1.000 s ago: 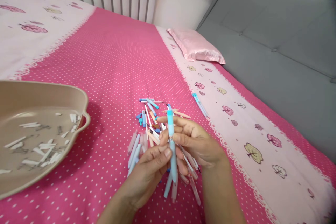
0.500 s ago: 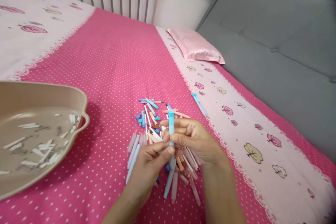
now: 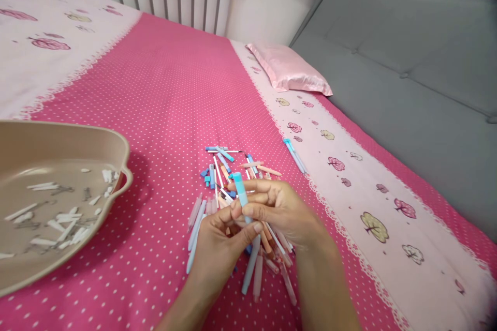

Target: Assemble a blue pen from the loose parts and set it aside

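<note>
A light blue pen [image 3: 240, 190] with a brighter blue top is pinched between both hands, leaning to the left with a small clip-like piece at its top. My right hand [image 3: 281, 212] is closed on its middle with thumb and fingers. Lower down, my left hand [image 3: 223, 240] grips the same pen, its fingers hiding the bottom end. Beneath the hands lies a loose heap of pen parts: pale blue barrels [image 3: 197, 225], a pink barrel [image 3: 258, 279], orange pieces [image 3: 267, 243], white refills [image 3: 217, 168] and small blue clips [image 3: 207, 178].
On the left, a beige basin [image 3: 112, 137] holds white pieces [image 3: 70, 222] and small springs. Two blue pens [image 3: 295, 156] lie together right of the heap. A pink pillow [image 3: 289, 67] rests by the grey headboard [image 3: 392, 62], on a pink dotted bedsheet [image 3: 166, 93].
The pen has gone from upright to leaning left, its top now further left and slightly lower. Both hands have shifted slightly and keep hold of it.
</note>
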{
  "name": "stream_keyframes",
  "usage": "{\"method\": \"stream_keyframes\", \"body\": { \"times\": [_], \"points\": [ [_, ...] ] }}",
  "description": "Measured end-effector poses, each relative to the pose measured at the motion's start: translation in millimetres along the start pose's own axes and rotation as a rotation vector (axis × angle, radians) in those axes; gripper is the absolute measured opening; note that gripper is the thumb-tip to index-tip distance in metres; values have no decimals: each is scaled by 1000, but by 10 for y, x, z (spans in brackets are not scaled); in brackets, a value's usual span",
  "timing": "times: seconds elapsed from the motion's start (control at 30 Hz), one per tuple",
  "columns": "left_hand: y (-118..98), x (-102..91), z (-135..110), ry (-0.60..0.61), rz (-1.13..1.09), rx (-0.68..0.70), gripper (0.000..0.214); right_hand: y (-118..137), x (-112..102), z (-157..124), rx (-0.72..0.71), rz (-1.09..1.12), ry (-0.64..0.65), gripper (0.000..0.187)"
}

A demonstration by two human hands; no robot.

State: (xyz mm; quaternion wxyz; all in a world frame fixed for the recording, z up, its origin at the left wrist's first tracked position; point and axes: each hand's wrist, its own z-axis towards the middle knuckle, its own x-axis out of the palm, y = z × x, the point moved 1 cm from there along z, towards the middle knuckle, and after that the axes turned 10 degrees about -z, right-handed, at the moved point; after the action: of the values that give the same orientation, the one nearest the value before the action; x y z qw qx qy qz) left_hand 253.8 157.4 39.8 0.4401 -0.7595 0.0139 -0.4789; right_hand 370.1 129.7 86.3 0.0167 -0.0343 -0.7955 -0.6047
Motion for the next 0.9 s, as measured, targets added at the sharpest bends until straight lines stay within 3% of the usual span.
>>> {"method": "stream_keyframes", "body": {
  "times": [0.13,0.23,0.33,0.43,0.5,0.6,0.73,0.9],
  "points": [
    [5,-2,0,-60,15,57,19,-2,12,16,-23,-36,-33,39],
    [-18,-5,-12,-180,138,152,15,-27,-40,83,-130,-149,-174,28],
    [-62,25,-31,-229,275,210,14,-145,-140,217,-214,-442,-373,28],
    [-94,73,-51,-159,272,195,11,-325,-209,369,-258,-904,-573,34],
    [-96,88,-62,-119,257,185,10,-437,-199,454,-292,-1112,-564,40],
    [-77,72,-68,-119,287,192,7,-543,-133,540,-315,-1254,-478,44],
    [-59,41,-59,-149,406,262,6,-561,-67,592,-255,-1297,-400,40],
    [-62,36,-53,-173,492,302,7,-502,-54,572,-209,-1294,-468,30]
  ]
}}
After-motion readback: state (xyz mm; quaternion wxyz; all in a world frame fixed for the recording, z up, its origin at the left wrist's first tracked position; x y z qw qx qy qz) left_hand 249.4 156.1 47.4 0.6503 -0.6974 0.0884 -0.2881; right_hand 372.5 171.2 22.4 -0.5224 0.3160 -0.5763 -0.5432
